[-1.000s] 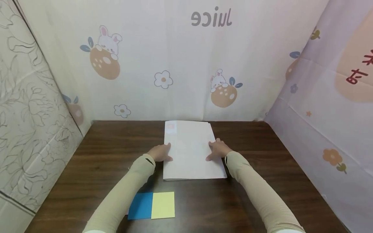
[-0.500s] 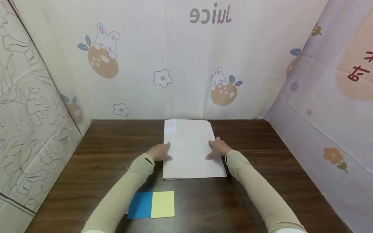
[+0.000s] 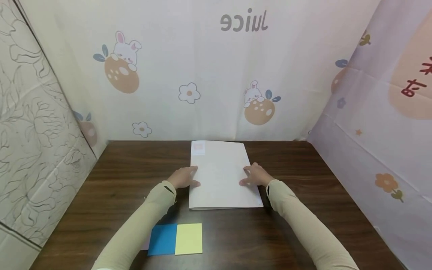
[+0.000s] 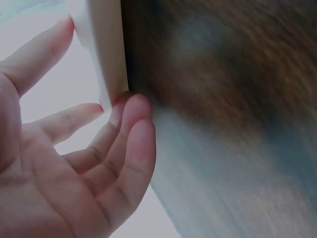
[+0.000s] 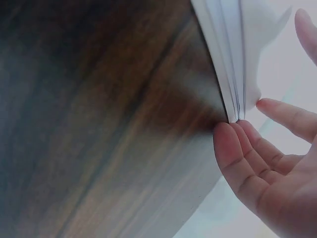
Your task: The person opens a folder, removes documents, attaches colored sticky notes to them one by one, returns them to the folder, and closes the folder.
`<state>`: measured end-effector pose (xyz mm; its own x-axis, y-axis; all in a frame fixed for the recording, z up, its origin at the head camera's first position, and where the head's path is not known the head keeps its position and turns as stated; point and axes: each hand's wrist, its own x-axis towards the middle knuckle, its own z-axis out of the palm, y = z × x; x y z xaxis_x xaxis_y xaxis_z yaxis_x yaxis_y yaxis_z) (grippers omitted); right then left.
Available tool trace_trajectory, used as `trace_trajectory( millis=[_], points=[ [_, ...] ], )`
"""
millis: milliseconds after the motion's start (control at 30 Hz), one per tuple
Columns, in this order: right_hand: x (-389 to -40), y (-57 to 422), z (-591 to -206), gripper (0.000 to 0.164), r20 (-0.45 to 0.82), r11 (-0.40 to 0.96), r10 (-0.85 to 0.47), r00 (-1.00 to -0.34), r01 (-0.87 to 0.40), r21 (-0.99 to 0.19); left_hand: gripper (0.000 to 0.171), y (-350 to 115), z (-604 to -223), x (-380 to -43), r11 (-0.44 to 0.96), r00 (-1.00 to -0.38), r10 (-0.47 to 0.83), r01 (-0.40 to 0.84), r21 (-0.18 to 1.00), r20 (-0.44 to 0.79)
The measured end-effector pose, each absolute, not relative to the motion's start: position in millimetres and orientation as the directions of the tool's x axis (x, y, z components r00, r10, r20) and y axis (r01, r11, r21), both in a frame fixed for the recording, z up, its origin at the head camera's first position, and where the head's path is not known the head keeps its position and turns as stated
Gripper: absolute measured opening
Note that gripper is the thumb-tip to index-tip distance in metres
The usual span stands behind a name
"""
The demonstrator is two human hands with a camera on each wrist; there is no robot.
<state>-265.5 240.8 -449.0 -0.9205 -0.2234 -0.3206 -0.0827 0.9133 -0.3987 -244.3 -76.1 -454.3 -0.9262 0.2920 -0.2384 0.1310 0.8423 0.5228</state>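
A white folder (image 3: 221, 191) lies flat near the back of the table, a small pale label (image 3: 198, 147) at its top left corner. My left hand (image 3: 181, 177) touches its left side. In the left wrist view, thumb and index fingertips rest on the cover while the other fingers (image 4: 136, 136) meet the smooth spine (image 4: 110, 44). On the opposite side is my right hand (image 3: 258, 175). Its index fingertip rests on the cover in the right wrist view, and the other fingers (image 5: 229, 146) are against the layered page edges (image 5: 223, 54). Fingers of both hands are loosely bent.
Closer to me on the dark wooden table (image 3: 236, 240) lie a yellow square (image 3: 189, 239) and a blue square (image 3: 162, 240) side by side. A purple piece (image 3: 145, 243) shows partly behind the left sleeve. A printed curtain (image 3: 216, 112) hangs along the table's back edge.
My right hand has shifted slightly to the right, and the left wrist slightly to the left. The layers that stuck out at the folder's top right corner now look more even.
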Motion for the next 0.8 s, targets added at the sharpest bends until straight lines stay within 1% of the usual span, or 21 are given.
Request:
trace_trajectory(
  millis=[200,300,433,667,800],
  points=[
    [-261.3,243.5,-441.6,0.067,-0.247,0.897,-0.233,-0.941,-0.11,-0.429,0.065,-74.1,-447.5,-240.0,0.844,-0.946,0.245,0.101,0.527,-0.211],
    [-260.5,244.8,-437.8,0.065,-0.223,0.888,-0.223,-0.949,-0.104,-0.447,0.06,-73.6,-444.1,-238.2,0.841,-0.959,0.207,0.075,0.535,-0.192],
    [-258.6,245.4,-434.6,0.062,-0.192,0.87,-0.225,-0.955,-0.109,-0.48,0.054,-72.8,-441.0,-236.8,0.838,-0.967,0.2,0.086,0.539,-0.157],
    [-254.5,238.9,-433.7,0.059,-0.088,0.864,-0.216,-0.972,-0.149,-0.481,0.051,-69.7,-437.9,-236.3,0.81,-0.979,0.204,0.172,0.561,0.006],
    [-252.3,234.4,-432.7,0.061,-0.047,0.862,-0.193,-0.98,-0.147,-0.485,0.053,-67.9,-434.8,-235.3,0.81,-0.981,0.186,0.189,0.556,0.063]
  ],
)
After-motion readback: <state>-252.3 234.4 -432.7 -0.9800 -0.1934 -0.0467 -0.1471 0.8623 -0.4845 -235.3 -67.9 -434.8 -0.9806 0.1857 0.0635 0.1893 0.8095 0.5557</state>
